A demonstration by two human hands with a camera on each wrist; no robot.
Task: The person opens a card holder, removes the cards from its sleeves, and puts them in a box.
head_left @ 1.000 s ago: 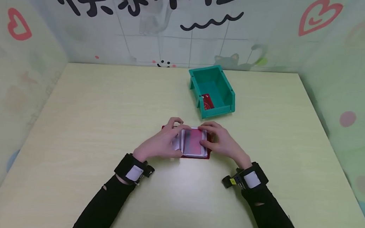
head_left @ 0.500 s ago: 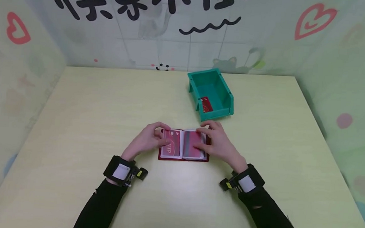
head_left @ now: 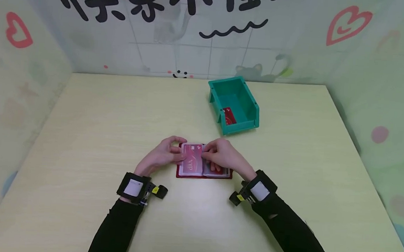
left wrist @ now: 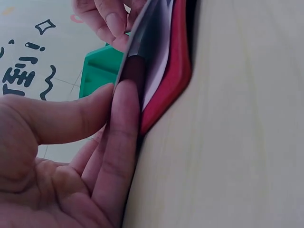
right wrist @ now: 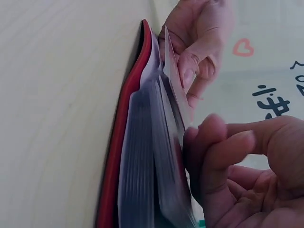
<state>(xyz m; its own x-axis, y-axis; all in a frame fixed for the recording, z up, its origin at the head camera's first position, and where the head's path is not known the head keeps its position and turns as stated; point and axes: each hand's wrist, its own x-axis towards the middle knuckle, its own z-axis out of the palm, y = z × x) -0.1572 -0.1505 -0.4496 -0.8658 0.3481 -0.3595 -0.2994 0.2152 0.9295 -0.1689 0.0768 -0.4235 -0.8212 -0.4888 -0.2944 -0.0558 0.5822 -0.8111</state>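
A small red-covered card holder (head_left: 203, 177) lies open on the table, its clear sleeves fanned in the right wrist view. A pink VIP card (head_left: 191, 162) shows in its left page. My left hand (head_left: 162, 154) pinches the outer edge of that page between thumb and fingers, lifting it off the cover (left wrist: 178, 57). My right hand (head_left: 225, 157) is over the right page with curled fingers, its fingertips (right wrist: 213, 130) right at the card's inner edge. I cannot tell whether they grip it. The right hand hides much of the right page.
A green plastic bin (head_left: 233, 104) stands behind the holder, with a red card (head_left: 229, 116) lying inside near its left wall. Printed walls (head_left: 207, 56) rise at the table's back and sides. The pale table (head_left: 117, 135) stretches around the holder.
My left hand let go of the turned pages and moved left to the left page's outer edge. My right hand shifted left from the holder's right edge to its middle.
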